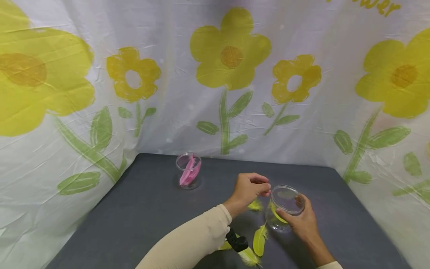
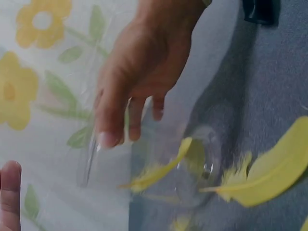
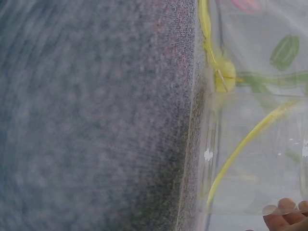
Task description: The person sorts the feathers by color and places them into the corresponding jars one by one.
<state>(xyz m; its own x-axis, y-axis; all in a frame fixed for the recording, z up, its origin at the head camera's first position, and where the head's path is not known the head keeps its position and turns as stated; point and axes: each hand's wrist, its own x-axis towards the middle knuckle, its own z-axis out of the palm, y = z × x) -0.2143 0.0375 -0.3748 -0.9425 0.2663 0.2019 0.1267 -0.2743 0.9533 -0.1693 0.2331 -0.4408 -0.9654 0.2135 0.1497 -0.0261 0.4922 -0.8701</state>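
Observation:
In the head view my right hand (image 1: 304,220) grips a clear round jar (image 1: 273,222) by its side, thumb at the front. A curved yellow feather (image 2: 161,168) shows inside it through the clear wall. My left hand (image 1: 248,190) is just left of the jar's rim, its fingers loosely bent and nothing visible in them. Only its fingertips (image 2: 9,192) appear at the edge of the left wrist view. Below and between the hands, several yellow feathers lie on the dark table, among them a long feather (image 1: 259,241) and a fluffy feather (image 1: 255,205) partly behind the left wrist.
A second clear jar (image 1: 192,186) holding pink feathers (image 1: 189,173) stands at the back left of the dark table (image 1: 141,224). A white cloth (image 1: 174,123) with painted yellow flowers hangs behind and along the sides. A black device (image 1: 237,241) sits at the left wrist.

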